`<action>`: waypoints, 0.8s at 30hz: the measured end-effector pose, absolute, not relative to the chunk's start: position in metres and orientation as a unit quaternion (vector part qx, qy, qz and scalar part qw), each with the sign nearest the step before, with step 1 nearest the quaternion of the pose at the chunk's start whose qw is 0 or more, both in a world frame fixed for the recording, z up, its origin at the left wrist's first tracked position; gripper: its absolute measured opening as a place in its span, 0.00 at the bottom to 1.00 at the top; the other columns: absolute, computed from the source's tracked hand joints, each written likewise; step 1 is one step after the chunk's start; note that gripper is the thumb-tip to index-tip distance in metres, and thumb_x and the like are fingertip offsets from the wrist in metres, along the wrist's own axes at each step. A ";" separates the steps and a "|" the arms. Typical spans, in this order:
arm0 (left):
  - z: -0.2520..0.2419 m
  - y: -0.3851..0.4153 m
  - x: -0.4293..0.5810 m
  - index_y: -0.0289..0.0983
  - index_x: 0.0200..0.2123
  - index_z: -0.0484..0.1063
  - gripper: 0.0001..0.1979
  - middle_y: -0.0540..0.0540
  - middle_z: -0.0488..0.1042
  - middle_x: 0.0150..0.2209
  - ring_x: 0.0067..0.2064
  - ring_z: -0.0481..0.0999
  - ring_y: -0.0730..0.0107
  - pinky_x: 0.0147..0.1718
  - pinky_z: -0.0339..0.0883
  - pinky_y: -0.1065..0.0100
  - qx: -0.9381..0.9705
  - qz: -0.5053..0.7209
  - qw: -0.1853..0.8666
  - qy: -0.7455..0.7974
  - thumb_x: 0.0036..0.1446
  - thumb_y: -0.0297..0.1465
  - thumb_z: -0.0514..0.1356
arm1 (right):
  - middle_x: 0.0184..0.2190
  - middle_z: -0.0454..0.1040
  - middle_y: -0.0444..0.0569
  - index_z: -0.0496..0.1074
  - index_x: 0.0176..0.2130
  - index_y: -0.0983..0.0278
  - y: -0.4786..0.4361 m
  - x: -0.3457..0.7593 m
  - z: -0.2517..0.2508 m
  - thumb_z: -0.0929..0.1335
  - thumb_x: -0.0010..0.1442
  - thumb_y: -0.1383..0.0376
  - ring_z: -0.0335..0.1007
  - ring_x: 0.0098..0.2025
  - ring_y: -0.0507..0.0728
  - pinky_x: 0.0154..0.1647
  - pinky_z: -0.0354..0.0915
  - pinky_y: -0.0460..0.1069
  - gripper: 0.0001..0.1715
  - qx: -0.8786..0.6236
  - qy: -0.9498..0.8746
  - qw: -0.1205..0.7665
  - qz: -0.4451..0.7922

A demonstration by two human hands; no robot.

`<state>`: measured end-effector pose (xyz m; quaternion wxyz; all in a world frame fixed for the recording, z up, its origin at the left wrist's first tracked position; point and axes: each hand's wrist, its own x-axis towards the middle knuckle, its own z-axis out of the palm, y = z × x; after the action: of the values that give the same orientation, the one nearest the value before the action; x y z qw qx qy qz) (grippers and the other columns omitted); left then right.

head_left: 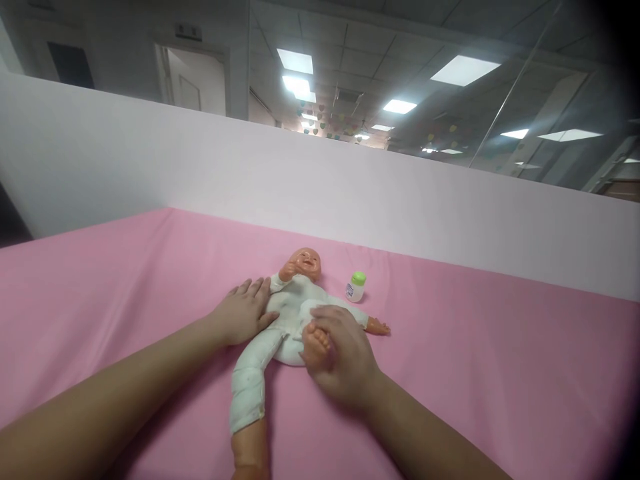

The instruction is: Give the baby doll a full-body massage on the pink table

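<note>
"What's the right hand [345,363] doing?"

"Right of centre, it's curled around the foot [317,343] of the doll [293,300], toes showing between thumb and fingers."

"And the left hand [243,312]?"

"Open, fingers lightly spread, gripping nothing. It lies left of centre along the doll's side, thumb at the body's edge."

"How would you manage that hold?"

"I'd cup the foot rather than pinch it, move it smoothly, and use the left palm as a light brace so the body doesn't roll."

"Where's the doll itself?"

"Face up mid-frame, head toward the top, on a pink cover [475,347]. A green-capped bottle [356,288] stands near it, right of centre; a white panel [350,193] crosses behind."
</note>
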<state>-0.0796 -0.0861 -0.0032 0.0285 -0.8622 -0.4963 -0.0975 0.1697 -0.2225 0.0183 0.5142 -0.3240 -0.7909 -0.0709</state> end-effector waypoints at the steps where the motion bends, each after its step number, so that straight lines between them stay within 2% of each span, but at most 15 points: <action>1: -0.003 -0.086 -0.081 0.28 0.74 0.50 0.48 0.28 0.51 0.73 0.73 0.50 0.30 0.66 0.49 0.39 -0.857 -0.090 0.021 -0.508 0.65 0.59 0.45 | 0.49 0.75 0.54 0.67 0.51 0.60 -0.228 0.167 0.020 0.70 0.55 0.72 0.72 0.53 0.64 0.56 0.69 0.63 0.24 -0.309 -0.797 0.514 -0.063; 4: 0.000 -0.087 -0.083 0.30 0.69 0.62 0.47 0.26 0.62 0.69 0.69 0.60 0.29 0.63 0.54 0.39 -0.853 -0.084 -0.008 -0.515 0.64 0.61 0.44 | 0.42 0.75 0.50 0.67 0.46 0.60 -0.244 0.158 0.022 0.71 0.49 0.70 0.72 0.43 0.60 0.48 0.71 0.58 0.24 -0.276 -0.836 0.474 -0.002; 7: 0.006 -0.091 -0.085 0.34 0.67 0.65 0.43 0.30 0.72 0.62 0.62 0.70 0.37 0.60 0.60 0.46 -0.862 -0.100 -0.068 -0.493 0.64 0.61 0.44 | 0.34 0.72 0.44 0.66 0.39 0.59 -0.252 0.150 0.017 0.71 0.46 0.65 0.69 0.36 0.57 0.42 0.68 0.54 0.19 -0.248 -0.888 0.382 0.063; 9: 0.008 -0.092 -0.086 0.34 0.67 0.64 0.44 0.30 0.71 0.63 0.62 0.71 0.38 0.60 0.60 0.47 -0.859 -0.100 -0.097 -0.492 0.64 0.61 0.44 | 0.31 0.71 0.43 0.65 0.36 0.59 -0.252 0.146 0.011 0.70 0.46 0.61 0.67 0.34 0.55 0.40 0.67 0.52 0.16 -0.235 -0.914 0.321 0.080; 11: 0.009 -0.091 -0.087 0.33 0.65 0.66 0.45 0.28 0.70 0.63 0.64 0.68 0.34 0.59 0.60 0.43 -0.852 -0.089 -0.099 -0.506 0.63 0.63 0.43 | 0.31 0.70 0.42 0.64 0.35 0.59 -0.251 0.142 0.006 0.70 0.46 0.59 0.65 0.34 0.55 0.42 0.66 0.52 0.15 -0.227 -0.930 0.278 0.079; 15: 0.009 -0.086 -0.085 0.34 0.58 0.71 0.43 0.28 0.72 0.61 0.62 0.68 0.32 0.56 0.62 0.40 -0.842 -0.079 -0.094 -0.526 0.61 0.64 0.44 | 0.33 0.71 0.44 0.65 0.36 0.60 -0.250 0.138 -0.001 0.70 0.49 0.58 0.66 0.37 0.56 0.49 0.66 0.53 0.15 -0.229 -0.940 0.242 0.070; 18: 0.010 -0.085 -0.083 0.33 0.55 0.72 0.42 0.26 0.72 0.59 0.60 0.70 0.30 0.53 0.63 0.39 -0.829 -0.078 -0.079 -0.547 0.59 0.63 0.47 | 0.34 0.73 0.45 0.65 0.38 0.60 -0.250 0.137 0.001 0.69 0.50 0.60 0.68 0.39 0.57 0.49 0.67 0.53 0.15 -0.209 -0.939 0.263 0.071; 22: 0.013 -0.088 -0.078 0.31 0.61 0.66 0.40 0.25 0.68 0.63 0.63 0.67 0.32 0.59 0.58 0.39 -0.849 -0.127 -0.010 -0.513 0.61 0.58 0.52 | 0.39 0.75 0.49 0.66 0.45 0.61 -0.252 0.140 0.013 0.69 0.48 0.65 0.72 0.40 0.59 0.47 0.70 0.55 0.22 -0.176 -0.900 0.394 0.052; 24: 0.013 -0.091 -0.076 0.31 0.66 0.62 0.39 0.26 0.65 0.65 0.65 0.66 0.36 0.62 0.56 0.40 -0.864 -0.155 0.024 -0.478 0.63 0.53 0.55 | 0.45 0.75 0.53 0.65 0.49 0.61 -0.254 0.145 0.021 0.69 0.50 0.66 0.74 0.46 0.62 0.52 0.71 0.60 0.25 -0.197 -0.867 0.457 0.013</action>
<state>-0.0758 -0.0912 0.0129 0.0242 -0.8644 -0.4779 -0.1546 0.1452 -0.2536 0.0208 0.4568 -0.1971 -0.8673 0.0133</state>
